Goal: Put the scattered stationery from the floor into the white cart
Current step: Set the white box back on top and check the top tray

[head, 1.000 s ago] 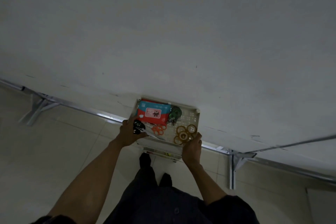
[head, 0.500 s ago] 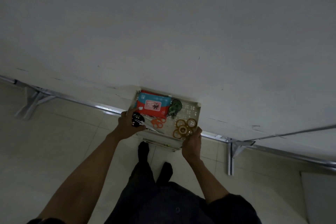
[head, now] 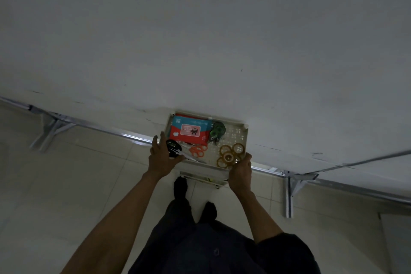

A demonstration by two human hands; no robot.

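The top tray of the white cart (head: 206, 168) already holds orange scissors (head: 197, 151) and tape rolls (head: 230, 154). The left hand (head: 162, 158), fingers spread, touches a black round item (head: 173, 148) there; the right hand (head: 241, 168) grips the rim (any leftovers on the floor are out of view).

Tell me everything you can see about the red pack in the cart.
The pack is a flat, soft-looking rectangular packet. It is red, with a teal band along its far edge marked 80 and a pink label showing a small black figure. It lies flat in the far left corner of the cart's top tray. A green dispenser sits at its right end, and orange scissors lie just in front.
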